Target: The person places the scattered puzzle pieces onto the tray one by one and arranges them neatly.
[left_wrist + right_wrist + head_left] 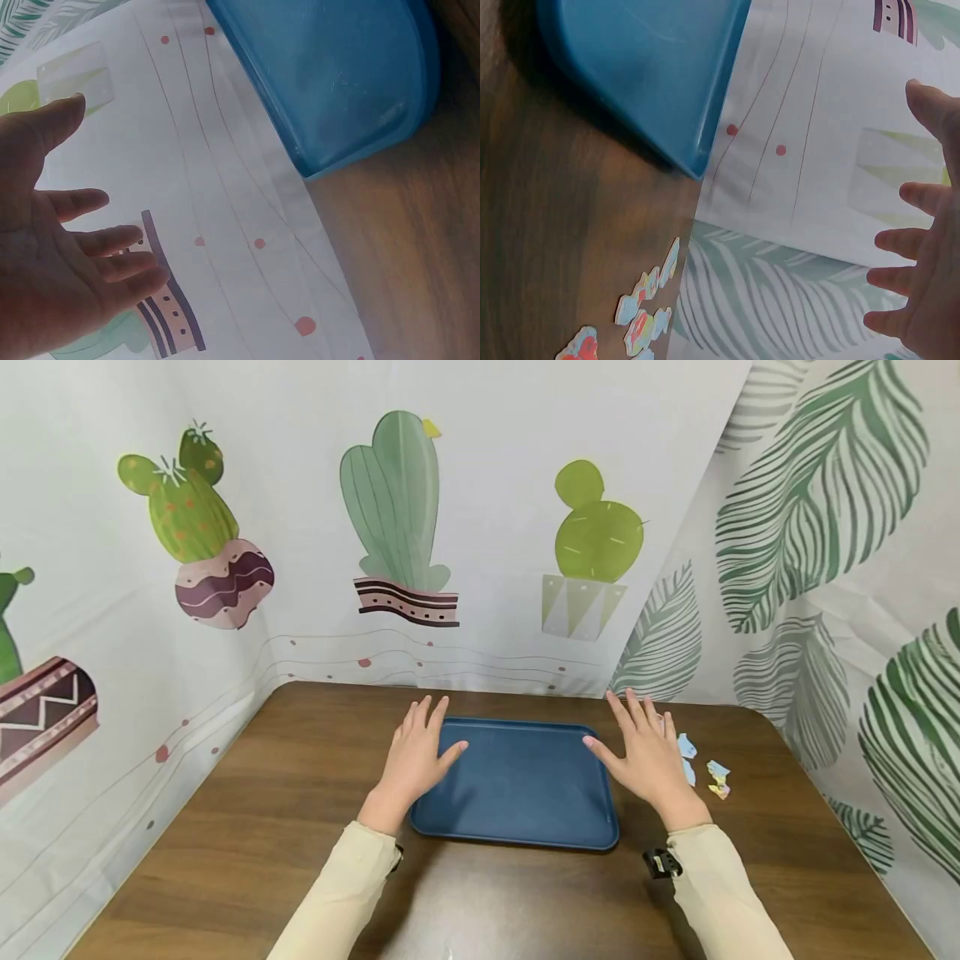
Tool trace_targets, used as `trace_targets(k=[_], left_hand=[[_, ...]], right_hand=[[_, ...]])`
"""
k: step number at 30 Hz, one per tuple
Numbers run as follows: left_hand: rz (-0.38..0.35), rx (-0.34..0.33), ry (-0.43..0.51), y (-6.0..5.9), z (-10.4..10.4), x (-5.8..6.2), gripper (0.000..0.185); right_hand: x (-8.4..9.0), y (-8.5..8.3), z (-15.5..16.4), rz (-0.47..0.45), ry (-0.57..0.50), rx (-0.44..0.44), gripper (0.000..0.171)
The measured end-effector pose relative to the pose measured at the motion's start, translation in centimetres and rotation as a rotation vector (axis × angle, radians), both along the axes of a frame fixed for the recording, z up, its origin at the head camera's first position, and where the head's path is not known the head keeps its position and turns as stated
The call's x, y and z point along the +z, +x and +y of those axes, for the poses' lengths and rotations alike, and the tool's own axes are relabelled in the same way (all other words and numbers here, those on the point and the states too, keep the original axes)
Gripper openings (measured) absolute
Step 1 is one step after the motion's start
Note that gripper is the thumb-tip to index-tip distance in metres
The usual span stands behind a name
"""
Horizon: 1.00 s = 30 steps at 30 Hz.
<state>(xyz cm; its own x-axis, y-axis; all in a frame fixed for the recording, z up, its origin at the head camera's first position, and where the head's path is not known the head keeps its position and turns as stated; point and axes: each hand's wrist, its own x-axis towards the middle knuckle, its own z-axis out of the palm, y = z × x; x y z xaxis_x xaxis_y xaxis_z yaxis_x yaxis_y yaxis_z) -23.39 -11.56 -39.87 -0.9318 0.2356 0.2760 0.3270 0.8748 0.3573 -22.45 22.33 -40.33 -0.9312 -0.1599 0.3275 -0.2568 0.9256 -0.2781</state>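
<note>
An empty dark blue tray (525, 785) lies on the brown wooden table (285, 827). My left hand (416, 756) hovers over the tray's left edge with fingers spread and straight, holding nothing. My right hand (645, 747) hovers at the tray's right edge, fingers also spread, empty. In the left wrist view the open left hand (60, 247) shows with the tray (330, 75) beyond it. In the right wrist view the open right hand (922, 255) is at the right, the tray (645, 67) at top left.
Several small pastel paper cut-outs (708, 772) lie on the table just right of my right hand, the same cut-outs (641, 315) showing in the right wrist view. Cloth walls printed with cacti (393, 510) and leaves (817, 502) close in the table's back and sides.
</note>
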Motion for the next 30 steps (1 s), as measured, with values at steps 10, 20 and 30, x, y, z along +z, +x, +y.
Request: trace_targets(k=[10,20,30], left_hand=[[-0.055,0.009,0.029,-0.5,-0.7,-0.6,0.077],[-0.189,0.012,0.072,-0.7,-1.5,-1.2,0.079],[-0.305,0.013,0.141,-1.3,-2.2,-2.1,0.077]], right_hand=[[0.2,-0.6,2.0,-0.013,-0.066,0.024,0.078],[0.7,-1.1,4.2,-0.056,-0.136,0.036,0.073],[0.8,-1.7,6.2,-0.13,-0.222,0.047,0.072]])
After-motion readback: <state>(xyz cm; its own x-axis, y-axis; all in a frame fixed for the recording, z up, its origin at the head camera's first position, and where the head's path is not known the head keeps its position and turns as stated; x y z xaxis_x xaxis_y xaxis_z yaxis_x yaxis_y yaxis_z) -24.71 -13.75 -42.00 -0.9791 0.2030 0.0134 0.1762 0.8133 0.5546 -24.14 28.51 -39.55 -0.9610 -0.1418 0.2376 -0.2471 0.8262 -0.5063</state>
